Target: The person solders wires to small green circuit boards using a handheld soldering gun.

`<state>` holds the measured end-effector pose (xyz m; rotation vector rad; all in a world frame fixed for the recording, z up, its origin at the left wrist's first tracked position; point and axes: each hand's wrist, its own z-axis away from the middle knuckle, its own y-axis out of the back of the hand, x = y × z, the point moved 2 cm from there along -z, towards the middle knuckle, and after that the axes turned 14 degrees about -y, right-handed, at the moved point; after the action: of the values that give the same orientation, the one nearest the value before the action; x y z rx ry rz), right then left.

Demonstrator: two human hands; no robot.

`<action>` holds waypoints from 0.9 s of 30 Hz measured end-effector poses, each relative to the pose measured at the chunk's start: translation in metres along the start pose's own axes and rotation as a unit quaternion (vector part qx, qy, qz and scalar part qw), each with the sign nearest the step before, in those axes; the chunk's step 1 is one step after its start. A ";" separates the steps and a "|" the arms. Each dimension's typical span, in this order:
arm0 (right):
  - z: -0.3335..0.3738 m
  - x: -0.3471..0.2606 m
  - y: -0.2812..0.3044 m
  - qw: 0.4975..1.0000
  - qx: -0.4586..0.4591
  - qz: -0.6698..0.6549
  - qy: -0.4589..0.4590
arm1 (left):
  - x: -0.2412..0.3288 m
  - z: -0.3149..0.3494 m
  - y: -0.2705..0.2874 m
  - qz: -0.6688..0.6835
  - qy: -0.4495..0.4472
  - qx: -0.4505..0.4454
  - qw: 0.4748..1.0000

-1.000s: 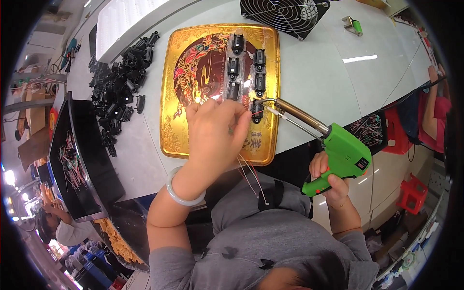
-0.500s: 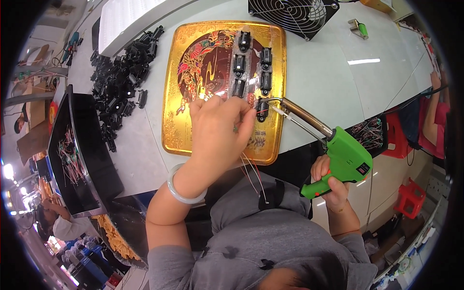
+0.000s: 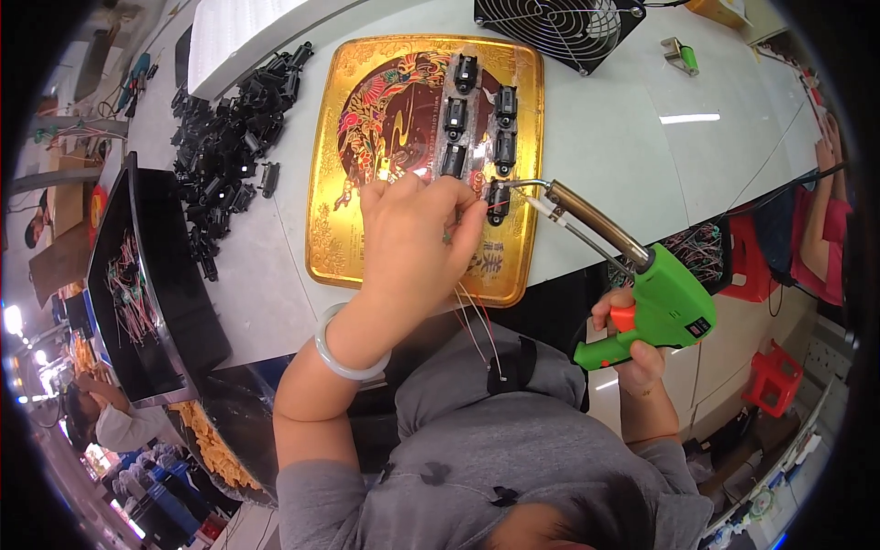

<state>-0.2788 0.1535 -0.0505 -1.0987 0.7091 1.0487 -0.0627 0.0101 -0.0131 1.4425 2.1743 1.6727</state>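
My left hand (image 3: 417, 234), with a pale bangle (image 3: 348, 353) on its wrist, is closed in a pinch on thin red and white wires (image 3: 475, 332). Their lower ends dangle below the palm. Its fingertips rest beside a small black module (image 3: 498, 202), the lowest in the right row on a gold decorated tin lid (image 3: 335, 247). In my right hand (image 3: 644, 367) is a green soldering gun (image 3: 674, 298) with a red trigger. Its bent tip points left and reaches the right side of that module; I cannot tell whether they touch. Several like modules (image 3: 505, 105) stand in two rows above.
Left of the lid lies a heap of black modules (image 3: 229, 156). A black bin (image 3: 170, 275) with wires stands at the table's left edge, and another wire tray (image 3: 697, 257) sits at right. A black fan (image 3: 564, 27) stands at the back. Behind me is a red stool (image 3: 773, 378).
The soldering gun's body has shifted slightly right and down, its tip a little right. The fingers of my right hand have loosened, showing the red trigger. My left hand has stayed almost in place.
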 end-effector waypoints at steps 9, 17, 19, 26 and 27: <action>-0.007 -0.007 -0.009 0.999 0.038 0.022 -0.018 | 0.000 0.000 0.001 0.013 0.011 -0.012 1.000; -0.012 -0.007 -0.009 0.999 0.028 0.033 0.004 | 0.001 -0.002 0.001 0.009 0.004 -0.010 1.000; -0.013 -0.007 -0.008 0.999 0.026 0.036 0.005 | 0.000 -0.001 0.001 0.006 0.005 -0.011 1.000; -0.013 -0.003 -0.007 0.999 0.022 0.028 0.007 | 0.000 0.000 0.000 0.003 0.003 -0.010 1.000; -0.013 -0.002 -0.007 0.999 0.020 0.029 0.013 | 0.000 0.000 0.000 0.001 0.003 -0.010 1.000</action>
<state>-0.2731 0.1395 -0.0504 -1.0639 0.7830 1.0658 -0.0626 0.0100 -0.0132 1.4383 2.1527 1.6963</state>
